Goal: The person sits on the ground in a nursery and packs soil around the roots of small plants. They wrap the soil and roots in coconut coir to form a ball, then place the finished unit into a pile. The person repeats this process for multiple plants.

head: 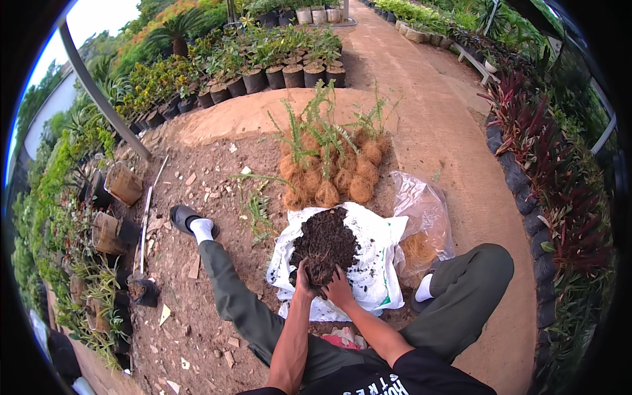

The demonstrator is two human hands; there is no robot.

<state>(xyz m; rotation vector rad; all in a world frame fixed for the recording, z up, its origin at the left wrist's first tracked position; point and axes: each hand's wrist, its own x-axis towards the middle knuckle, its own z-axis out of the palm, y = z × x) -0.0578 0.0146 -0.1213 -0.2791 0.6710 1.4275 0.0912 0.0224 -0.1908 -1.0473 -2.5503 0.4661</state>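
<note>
My left hand [305,280] and my right hand [339,289] cup a clump of dark soil with fine roots [320,269] between them, one at each side. Below and beyond the clump, a heap of dark potting soil [328,232] lies on a white plastic sack [377,247] spread on the ground between my legs. Just past the sack stand several fern plants [326,133] whose root balls are wrapped in brown coconut fibre [361,189]. At the right of the sack, a clear plastic bag [424,212] holds loose coconut fibre [418,249].
Potted plants in black bags [294,76] stand in rows ahead. More pots [123,183] line the left, near a metal post [98,94]. Cut fern fronds [259,212] and broken tile pieces [195,266] lie on the dirt. A concrete path [434,123] runs along the right beside red-leaved plants [543,143].
</note>
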